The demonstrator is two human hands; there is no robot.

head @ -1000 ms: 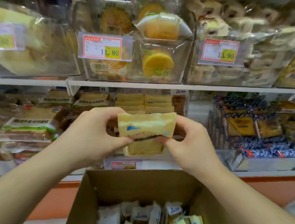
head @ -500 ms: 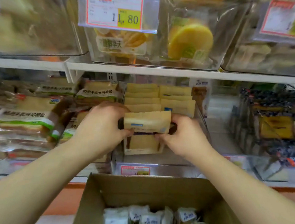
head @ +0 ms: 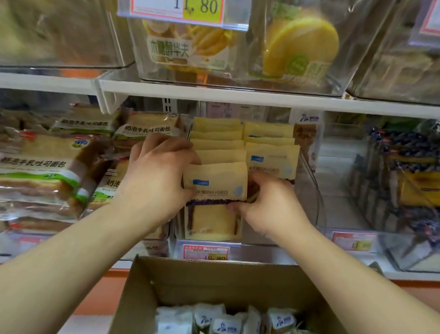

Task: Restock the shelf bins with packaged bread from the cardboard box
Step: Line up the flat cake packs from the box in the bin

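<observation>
A yellow bread packet (head: 216,182) with a blue logo and a dark band stands upright at the front of the left row in a clear shelf bin (head: 310,179). My left hand (head: 157,177) grips its left edge, fingers curled behind it. My right hand (head: 268,205) pinches its lower right corner. Several matching yellow packets (head: 270,149) stand in two rows behind it. Below, the open cardboard box (head: 204,281) holds several white and yellow-green bread packets (head: 227,328).
Toast loaves in green-banded wrappers (head: 31,178) lie stacked left of the bin. Blue and yellow packets (head: 417,187) fill a bin on the right. Above the white shelf board (head: 245,96) are clear bins with yellow cakes (head: 299,46) and an 11.80 price tag (head: 178,0).
Both hands have carried the yellow packet forward and down into the front of the bin's left row. The view has closed in on the shelf.
</observation>
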